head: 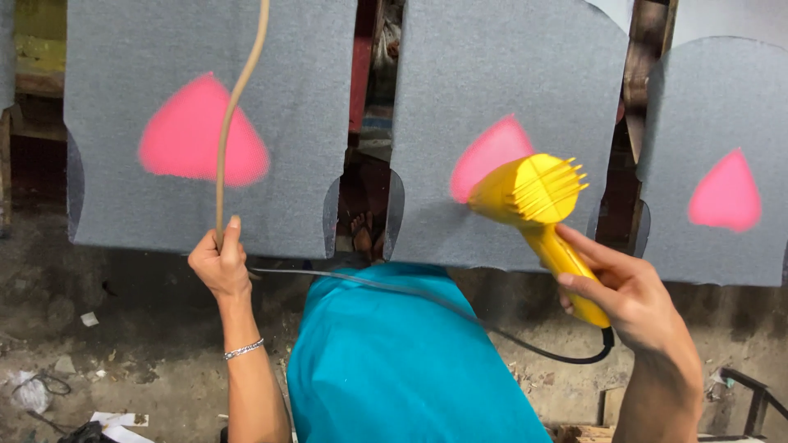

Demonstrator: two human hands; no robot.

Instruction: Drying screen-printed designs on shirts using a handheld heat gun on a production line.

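Right of centre in the frame, the right hand (628, 291) is wrapped tight around the handle of a yellow hair dryer (542, 209), fingers closed on the grip. The dryer's ribbed rear end faces the camera, and its front points at the pink patch (490, 152) on the middle grey fabric panel (501, 98), just beside it. A black cord (460, 316) runs from the bottom of the handle across the lower middle of the frame, over the teal cloth (394, 361) at bottom centre. Over on the left, the left hand (220, 264) is clenched around a tan rope (234, 107) that climbs to the top edge, passing in front of the left grey panel (148, 205) and its pink patch (185, 131). A silver bracelet (244, 349) sits on that wrist. A third panel (722, 98) with a pink mark hangs at the far right.
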